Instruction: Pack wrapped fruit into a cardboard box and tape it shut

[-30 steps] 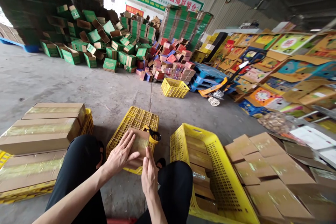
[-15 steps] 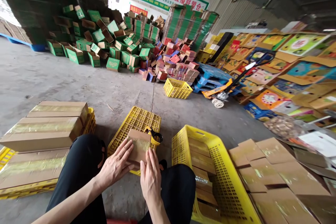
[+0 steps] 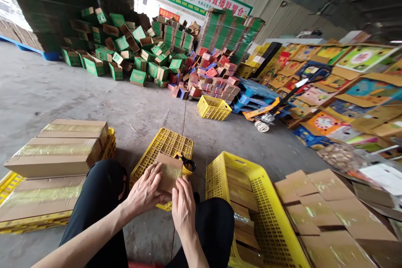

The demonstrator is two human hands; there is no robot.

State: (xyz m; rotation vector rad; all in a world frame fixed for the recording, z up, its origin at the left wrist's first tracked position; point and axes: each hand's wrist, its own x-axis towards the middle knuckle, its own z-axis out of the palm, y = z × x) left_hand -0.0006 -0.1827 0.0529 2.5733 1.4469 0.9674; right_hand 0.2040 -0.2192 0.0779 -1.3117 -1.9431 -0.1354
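A small brown cardboard box (image 3: 169, 171) with shiny tape on its top rests on an upturned yellow crate (image 3: 163, 146) between my knees. My left hand (image 3: 145, 190) lies on the box's left side with the fingers curled around its near edge. My right hand (image 3: 184, 207) presses its near right corner, fingers together. A tape dispenser with a black handle (image 3: 187, 162) sits on the crate just behind the box.
A yellow crate (image 3: 251, 201) holding flat cardboard pieces stands at my right, with folded cardboard (image 3: 317, 213) spread beyond it. Taped long boxes (image 3: 53, 155) are stacked on my left. Farther off lie green boxes (image 3: 125, 54), red boxes (image 3: 213, 75), another yellow crate (image 3: 214, 108) and a pallet jack (image 3: 273, 111).
Both hands slid toward me along the box, from flat on its top to gripping its near edge. The view shifted slightly to the left.
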